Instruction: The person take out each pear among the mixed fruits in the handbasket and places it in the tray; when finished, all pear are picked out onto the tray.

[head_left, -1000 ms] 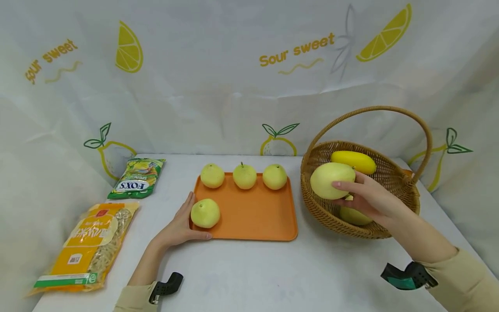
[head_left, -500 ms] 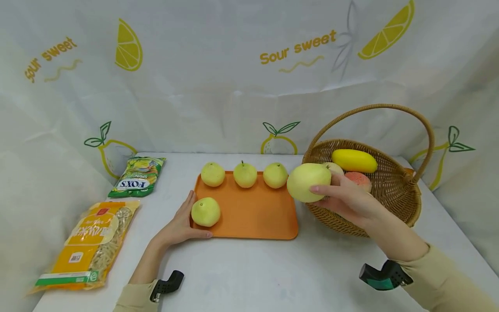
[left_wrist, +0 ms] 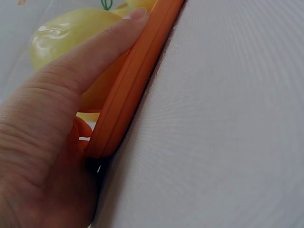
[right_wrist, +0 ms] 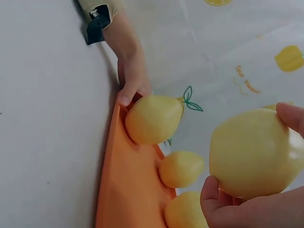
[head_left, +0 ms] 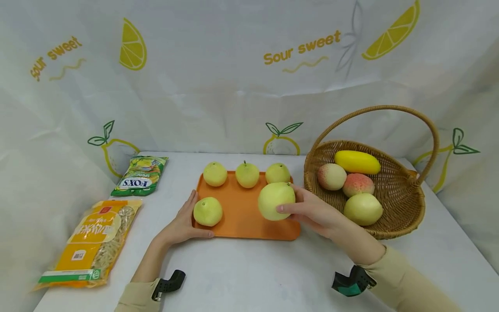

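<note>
My right hand (head_left: 315, 212) holds a pale yellow-green pear (head_left: 275, 202) between thumb and fingers, above the right side of the orange tray (head_left: 245, 221). Close up in the right wrist view, the held pear (right_wrist: 251, 152) has fingers on two sides of it. Along the tray's back edge sit three similar pears, left (head_left: 215, 174), middle (head_left: 247, 175) and right (head_left: 277, 172). Another pear (head_left: 208, 212) lies at the front left. My left hand (head_left: 180, 224) rests at that corner, fingers along the left side and straight thumb (left_wrist: 102, 54) along the front rim.
Right of the tray stands a wicker basket (head_left: 405, 203) with a tall handle, holding a long yellow fruit (head_left: 357, 162), two peaches (head_left: 332, 177) and a yellow-green fruit (head_left: 363, 209). At left lie a green FOX'S bag (head_left: 140, 175) and an orange-yellow food packet (head_left: 87, 245).
My right hand has carried the pear leftward from over the basket to over the tray, uncovering the peaches in the basket. My left hand has stayed at the tray's corner.
</note>
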